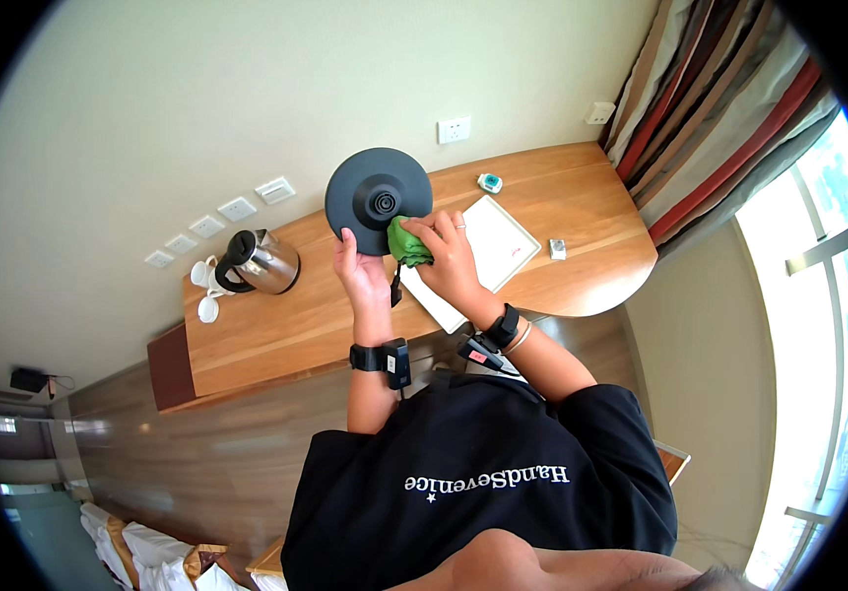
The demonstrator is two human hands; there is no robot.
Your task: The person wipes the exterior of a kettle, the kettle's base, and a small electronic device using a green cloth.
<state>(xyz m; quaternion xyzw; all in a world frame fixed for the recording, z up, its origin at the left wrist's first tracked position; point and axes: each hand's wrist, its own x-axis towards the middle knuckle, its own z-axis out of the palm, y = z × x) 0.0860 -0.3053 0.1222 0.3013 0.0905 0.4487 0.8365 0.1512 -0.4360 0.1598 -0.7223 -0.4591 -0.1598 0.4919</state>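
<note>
My left hand (360, 273) holds the round black power base of an electric kettle (346, 193) by its lower edge, thumb on the face with the central connector. A green cloth (408, 245) is bunched in my right hand (448, 247) and pressed against the lower right part of the base. The base's black plug (396, 292) hangs beside my left wrist. Under my right hand lies a white rectangular tray (499, 247) on the wooden desk (320, 310). A steel kettle with a black handle (274, 262) stands on the desk to the left.
White cups (202, 274) and a round white piece (208, 310) are beside the kettle. A small white and teal item (490, 183) and a small packet (557, 250) lie near the tray. Wall sockets (453, 130) are behind the desk; a striped curtain (719, 133) hangs at right.
</note>
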